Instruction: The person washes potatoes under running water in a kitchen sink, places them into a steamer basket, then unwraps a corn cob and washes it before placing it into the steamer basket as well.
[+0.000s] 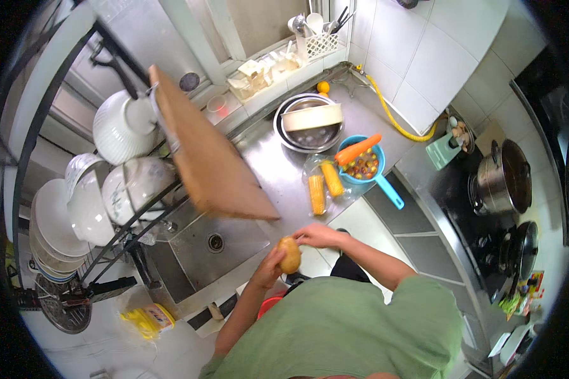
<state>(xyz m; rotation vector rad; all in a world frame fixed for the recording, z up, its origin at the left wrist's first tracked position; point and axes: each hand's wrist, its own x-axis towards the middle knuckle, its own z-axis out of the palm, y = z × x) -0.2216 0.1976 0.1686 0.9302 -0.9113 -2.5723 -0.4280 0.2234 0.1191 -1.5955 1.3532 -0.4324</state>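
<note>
My left hand [267, 271] grips a potato [290, 256] in front of my body, near the sink's front edge. The fingers of my right hand [318, 235] are bent and meet the potato's upper end. Whether they pinch a small tool is too small to make out. Beyond my hands, two pieces of corn on the cob [316, 194] lie in clear plastic on the steel counter [265, 151]. A carrot [359, 149] rests across a blue handled strainer [390, 191] that contains small round red and yellow fruits.
A wooden cutting board [213, 161] leans above the steel sink [227, 265], by a rack of bowls and plates [59, 218]. Nested metal bowls [279, 130] stand behind the corn. To the right, a steel pot [500, 182] and a wok [526, 251] sit on the stove.
</note>
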